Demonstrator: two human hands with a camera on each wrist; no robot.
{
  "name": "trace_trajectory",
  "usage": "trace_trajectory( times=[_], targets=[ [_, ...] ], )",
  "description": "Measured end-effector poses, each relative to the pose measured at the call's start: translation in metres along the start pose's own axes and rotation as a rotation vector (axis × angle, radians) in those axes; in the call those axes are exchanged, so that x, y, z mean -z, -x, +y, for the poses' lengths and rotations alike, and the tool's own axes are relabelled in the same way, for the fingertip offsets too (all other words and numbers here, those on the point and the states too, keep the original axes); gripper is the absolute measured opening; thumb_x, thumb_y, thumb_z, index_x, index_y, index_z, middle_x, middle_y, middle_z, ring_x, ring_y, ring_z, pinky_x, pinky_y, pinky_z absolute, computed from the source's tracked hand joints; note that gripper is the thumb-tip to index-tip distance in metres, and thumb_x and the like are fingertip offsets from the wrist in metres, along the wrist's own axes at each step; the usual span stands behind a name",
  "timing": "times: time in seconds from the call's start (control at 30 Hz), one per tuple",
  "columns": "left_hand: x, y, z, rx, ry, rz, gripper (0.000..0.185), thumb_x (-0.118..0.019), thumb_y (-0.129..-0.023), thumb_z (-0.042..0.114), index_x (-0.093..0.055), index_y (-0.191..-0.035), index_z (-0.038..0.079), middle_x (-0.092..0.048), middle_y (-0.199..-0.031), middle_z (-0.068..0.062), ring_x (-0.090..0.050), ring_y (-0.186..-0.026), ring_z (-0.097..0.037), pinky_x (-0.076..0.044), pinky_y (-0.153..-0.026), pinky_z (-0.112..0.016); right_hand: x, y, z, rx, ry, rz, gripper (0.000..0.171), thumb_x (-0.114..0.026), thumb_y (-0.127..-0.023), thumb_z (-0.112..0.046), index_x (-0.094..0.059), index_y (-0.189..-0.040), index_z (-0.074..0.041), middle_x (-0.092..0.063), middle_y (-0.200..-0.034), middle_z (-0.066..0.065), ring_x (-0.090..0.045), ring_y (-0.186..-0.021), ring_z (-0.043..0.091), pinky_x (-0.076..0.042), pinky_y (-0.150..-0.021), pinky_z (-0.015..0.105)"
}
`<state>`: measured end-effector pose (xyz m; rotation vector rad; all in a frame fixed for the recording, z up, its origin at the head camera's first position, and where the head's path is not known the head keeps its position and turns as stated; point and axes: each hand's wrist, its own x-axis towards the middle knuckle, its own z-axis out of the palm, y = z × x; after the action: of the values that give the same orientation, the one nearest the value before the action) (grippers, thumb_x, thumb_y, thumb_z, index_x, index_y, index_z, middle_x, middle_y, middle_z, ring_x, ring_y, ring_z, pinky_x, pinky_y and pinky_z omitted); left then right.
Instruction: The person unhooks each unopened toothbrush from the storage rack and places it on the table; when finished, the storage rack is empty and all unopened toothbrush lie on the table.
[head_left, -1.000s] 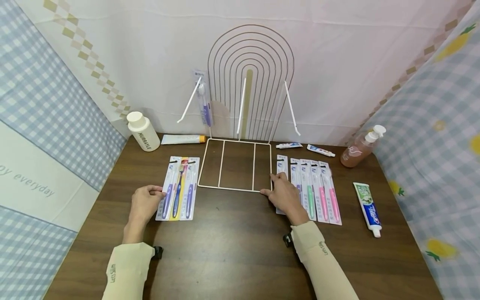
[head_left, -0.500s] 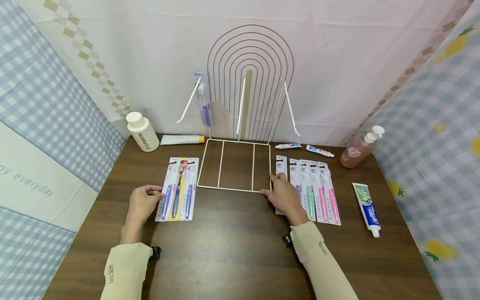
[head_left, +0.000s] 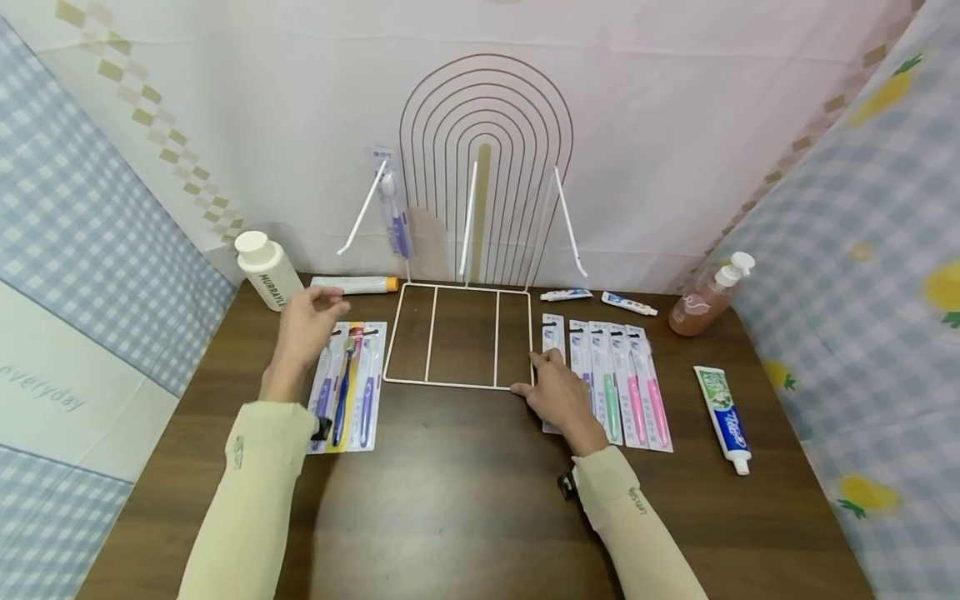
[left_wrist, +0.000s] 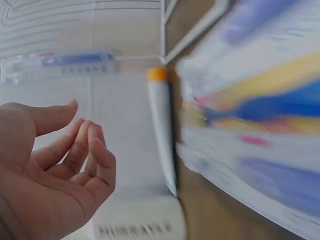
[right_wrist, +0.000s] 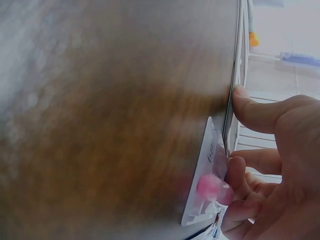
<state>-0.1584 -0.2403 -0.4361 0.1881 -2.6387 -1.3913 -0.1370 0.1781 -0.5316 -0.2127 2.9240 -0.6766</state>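
Observation:
My left hand [head_left: 303, 329] is raised over the upper end of the left toothbrush packs, fingers loosely bent, nothing between thumb and fingertips. Two of these packs hold purple toothbrushes [head_left: 367, 408]; a blue toothbrush [head_left: 342, 400] on a yellow card lies between them. With thumb and fingers, my right hand [head_left: 558, 392] holds the near right corner of the white wire rack [head_left: 442, 383]. Beside and partly under that hand lie several packed toothbrushes, among them a green one [head_left: 612, 408] and a pink one [head_left: 637, 408]. Another purple toothbrush pack [head_left: 395, 217] hangs at the rack's left hook [head_left: 363, 208].
Behind my left hand stand a white bottle [head_left: 272, 275] and a toothpaste tube [head_left: 360, 285] with an orange cap. Two small tubes [head_left: 566, 295] lie right of the rack. Farther right are a pump bottle [head_left: 701, 304] and a large toothpaste tube [head_left: 722, 417]. Two more hooks [head_left: 570, 221] project forward.
My left hand has left the left edge of the toothbrush packs and moved up and forward over their far end. The right hand stays at the rack's corner. The head view has shifted slightly.

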Motion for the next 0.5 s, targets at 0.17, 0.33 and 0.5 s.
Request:
trace_trajectory(
  times=[0.17, 0.33, 0.5],
  targets=[
    [-0.013, -0.041, 0.029, -0.054, 0.061, 0.013, 0.037, -0.070, -0.110, 0.011, -0.073, -0.143, -0.007, -0.077, -0.139, -0.030, -0.074, -0.112, -0.036, -0.048, -0.082, -0.014, 0.015, 0.010, -0.016, -0.016, 0.009, -0.011, 0.085, -0.086, -0.102, -0.048, -0.057, -0.166, 0.000, -0.062, -0.150, 0.025, -0.059, -0.067, 0.022, -0.043, -0.052, 0.036],
    [-0.032, -0.073, 0.046, -0.078, 0.155, 0.039, 0.037, -0.072, -0.107, 0.009, -0.074, -0.141, -0.008, -0.077, -0.140, -0.029, -0.070, -0.101, -0.019, -0.048, -0.081, -0.016, 0.019, 0.018, -0.025, -0.048, 0.022, -0.020, 0.085, -0.086, -0.103, -0.046, -0.055, -0.167, -0.001, -0.062, -0.153, 0.024, -0.057, -0.065, 0.021, -0.041, -0.052, 0.034],
    [-0.036, -0.105, 0.048, -0.111, 0.172, 0.020, 0.036, -0.075, -0.107, 0.012, -0.077, -0.139, -0.004, -0.079, -0.139, -0.025, -0.066, -0.094, -0.012, -0.050, -0.081, -0.020, 0.018, 0.016, -0.025, -0.029, 0.011, 0.009, 0.083, -0.088, -0.101, -0.045, -0.058, -0.165, -0.001, -0.064, -0.148, 0.022, -0.057, -0.065, 0.019, -0.042, -0.052, 0.034]
  ],
)
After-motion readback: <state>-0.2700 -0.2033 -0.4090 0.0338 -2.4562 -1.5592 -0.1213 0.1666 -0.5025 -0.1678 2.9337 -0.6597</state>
